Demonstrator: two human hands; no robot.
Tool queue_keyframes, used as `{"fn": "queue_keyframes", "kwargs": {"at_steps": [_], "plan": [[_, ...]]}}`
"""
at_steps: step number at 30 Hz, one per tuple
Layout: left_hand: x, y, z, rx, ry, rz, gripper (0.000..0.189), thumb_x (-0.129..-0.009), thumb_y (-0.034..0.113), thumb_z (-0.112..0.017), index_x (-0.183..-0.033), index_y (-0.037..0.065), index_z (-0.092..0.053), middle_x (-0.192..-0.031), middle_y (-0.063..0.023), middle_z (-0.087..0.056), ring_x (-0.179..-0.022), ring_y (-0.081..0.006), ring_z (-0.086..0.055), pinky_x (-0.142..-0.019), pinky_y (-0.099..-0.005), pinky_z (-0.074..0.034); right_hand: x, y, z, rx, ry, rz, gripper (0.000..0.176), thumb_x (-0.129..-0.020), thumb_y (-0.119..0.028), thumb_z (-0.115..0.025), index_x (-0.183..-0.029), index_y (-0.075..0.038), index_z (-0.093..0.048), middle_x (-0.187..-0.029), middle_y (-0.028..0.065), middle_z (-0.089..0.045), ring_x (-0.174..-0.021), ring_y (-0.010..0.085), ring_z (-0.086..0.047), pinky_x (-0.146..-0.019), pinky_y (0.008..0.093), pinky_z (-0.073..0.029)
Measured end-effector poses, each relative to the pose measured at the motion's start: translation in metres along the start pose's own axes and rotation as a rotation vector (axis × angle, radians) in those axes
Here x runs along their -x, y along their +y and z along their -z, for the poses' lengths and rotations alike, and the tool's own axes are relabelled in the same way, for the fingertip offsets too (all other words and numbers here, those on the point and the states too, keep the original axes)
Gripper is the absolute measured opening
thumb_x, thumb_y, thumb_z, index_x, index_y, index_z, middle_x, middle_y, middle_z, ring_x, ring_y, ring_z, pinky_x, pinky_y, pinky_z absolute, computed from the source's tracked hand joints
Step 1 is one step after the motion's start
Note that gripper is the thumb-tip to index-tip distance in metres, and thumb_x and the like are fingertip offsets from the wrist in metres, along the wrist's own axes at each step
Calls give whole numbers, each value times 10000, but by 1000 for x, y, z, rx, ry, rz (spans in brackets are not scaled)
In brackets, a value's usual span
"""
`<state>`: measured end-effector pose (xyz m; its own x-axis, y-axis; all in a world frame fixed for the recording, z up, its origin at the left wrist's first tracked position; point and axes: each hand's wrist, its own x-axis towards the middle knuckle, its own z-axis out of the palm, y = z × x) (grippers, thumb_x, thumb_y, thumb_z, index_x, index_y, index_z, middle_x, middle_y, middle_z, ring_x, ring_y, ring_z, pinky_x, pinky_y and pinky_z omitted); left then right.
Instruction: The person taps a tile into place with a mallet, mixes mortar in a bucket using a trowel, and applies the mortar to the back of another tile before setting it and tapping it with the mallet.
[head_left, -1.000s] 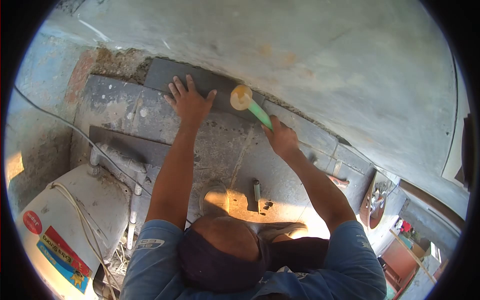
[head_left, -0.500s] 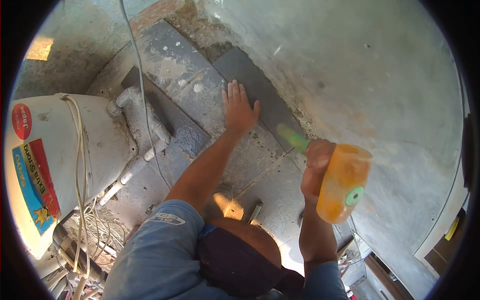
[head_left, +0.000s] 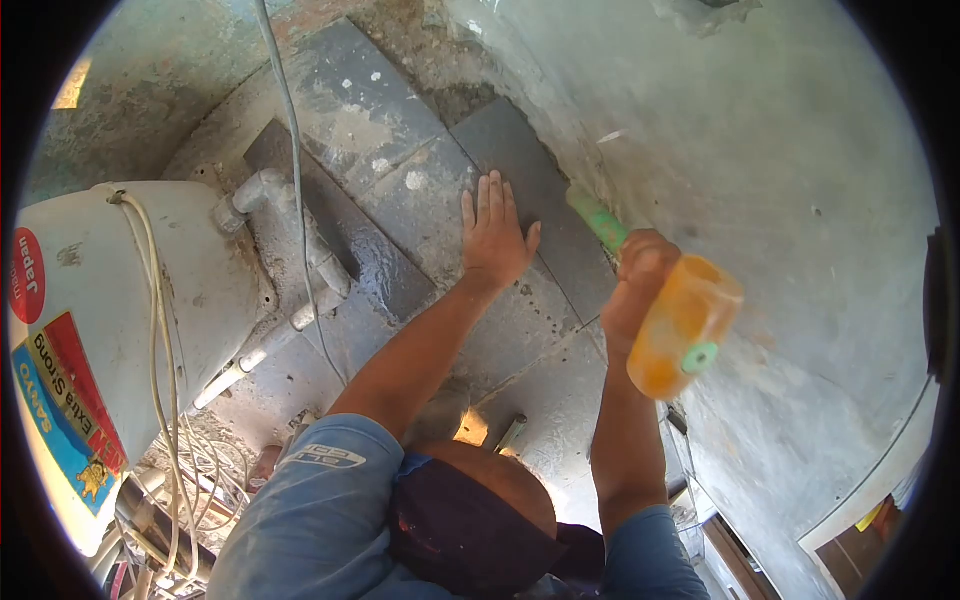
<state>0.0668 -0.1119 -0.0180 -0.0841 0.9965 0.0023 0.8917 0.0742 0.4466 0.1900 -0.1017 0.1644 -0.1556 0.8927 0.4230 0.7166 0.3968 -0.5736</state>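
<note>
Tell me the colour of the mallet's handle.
The handle is green, the mallet head orange; head view.

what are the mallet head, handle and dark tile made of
Mallet head: likely rubber or soft plastic, translucent-looking orange with a dull surface. Handle: probably plastic or fibreglass, smooth bright green. Dark tile: seemingly ceramic or stone, flat matte grey with straight edges.

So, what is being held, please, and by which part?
The right hand grips a mallet by its green handle, beside the head; the left hand lies flat on the tiles.
</note>
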Motion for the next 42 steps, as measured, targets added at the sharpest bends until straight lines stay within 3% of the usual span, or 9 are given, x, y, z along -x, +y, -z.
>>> {"fn": "queue_keyframes", "kwargs": {"at_steps": [1,2,12,18,20,32,36,39,42], "plan": [[0,1,0,4,5,-2,773,-944,443,-515,-1451,-110,-331,-1561,-271,-245,-1480,-383,-186,-1200,-543,-104,-2,-1,1,430,-16,131,175,-976,-144,-519,-822,-89,-583,-724,35,-569,-613,190,-538,-569,320,-404],[3,3,2,14,-6,1,772,-941,440,-519,-1449,-110,-333,-1562,-271,-242,-1481,-382,-183,-1200,-544,-104,6,11,-6,-75,-116,-297,147,-975,-157,-534,-859,-84,-589,-751,44,-588,-635,199,-556,-589,327,-421],[-13,-27,20,62,33,-16,902,-872,547,-581,-1461,-87,-326,-1574,-260,-222,-1490,-378,-156,-1202,-547,-88,-16,-26,-21,-300,-26,-456,143,-941,-43,-545,-798,-36,-547,-783,45,-617,-753,153,-592,-771,288,-479],[-13,-28,19,-22,-62,14,986,-866,622,-550,-1488,-90,-271,-1590,-255,-182,-1501,-359,-114,-1208,-541,-52,-76,-36,-58,-359,-18,-51,180,-973,-83,-548,-800,-35,-568,-811,67,-645,-793,184,-616,-782,325,-500],[-15,-30,17,-42,-61,19,987,-865,622,-552,-1486,-92,-272,-1588,-256,-186,-1501,-358,-115,-1208,-541,-55,-67,-3,-92,525,52,460,178,-966,-70,-549,-795,-23,-566,-797,78,-640,-754,182,-596,-753,329,-496],[-20,-31,28,28,-115,31,985,-861,596,-578,-1487,-96,-262,-1586,-256,-186,-1500,-354,-125,-1206,-545,-64,-80,-37,-96,-523,24,22,156,-937,-43,-568,-783,-22,-552,-772,80,-620,-731,158,-588,-722,309,-484],[-16,-29,26,1,-116,36,984,-860,592,-585,-1486,-95,-263,-1588,-251,-178,-1502,-351,-115,-1205,-548,-69,-72,-36,-97,-42,-99,52,120,-955,-156,-551,-862,-100,-601,-882,53,-637,-827,286,-590,-728,399,-465],[-15,-31,26,41,-130,35,978,-861,589,-588,-1485,-94,-268,-1586,-249,-186,-1502,-351,-111,-1205,-547,-65,-74,-33,-97,-545,54,13,175,-919,-27,-574,-744,-26,-568,-718,42,-624,-678,146,-590,-685,299,-483],[-16,-29,28,28,-125,37,977,-859,586,-594,-1483,-94,-272,-1584,-248,-189,-1501,-350,-114,-1206,-544,-66,-69,-34,-90,-93,-139,40,185,-923,-10,-555,-740,-26,-525,-715,66,-612,-691,158,-585,-701,310,-495]]}}
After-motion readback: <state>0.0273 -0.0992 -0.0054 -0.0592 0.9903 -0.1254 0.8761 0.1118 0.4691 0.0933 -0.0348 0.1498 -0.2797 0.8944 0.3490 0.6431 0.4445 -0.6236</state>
